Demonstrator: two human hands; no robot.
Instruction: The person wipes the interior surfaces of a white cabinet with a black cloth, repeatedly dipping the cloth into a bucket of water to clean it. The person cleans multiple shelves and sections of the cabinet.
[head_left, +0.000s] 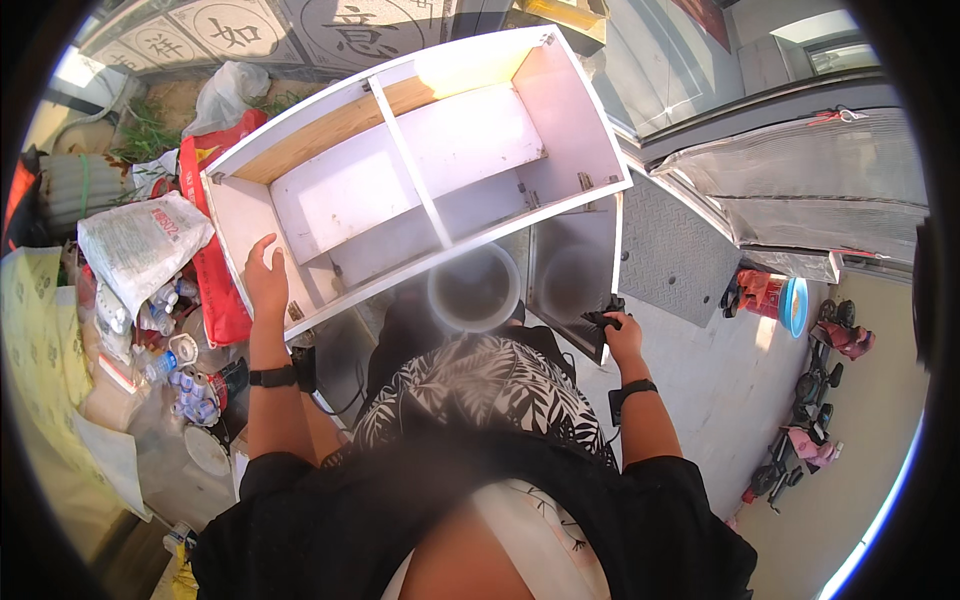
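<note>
A white wooden cabinet (405, 157) lies before me with its open front facing up and a divider bar (409, 161) across it. My left hand (268, 277) is at the cabinet's left end panel, thumb and fingers apart and holding nothing. Whether it presses on the panel is unclear. At the right, a dark glossy cabinet door (571, 262) with a white edge hangs open. My right hand (624, 336) grips a crumpled black cloth-like item (604, 316) at that door's lower edge. Between my legs stands a round bucket or basin (474, 324), its ring mirrored in the door.
At left are a red bag (225, 292), a white sack (142, 240) and heaped bottles and cans (195, 394). A ridged ramp plate (667, 247) lies to the right, near a blue-rimmed bucket (793, 307). Children's ride-on scooters or trikes (810, 390) stand along the right wall.
</note>
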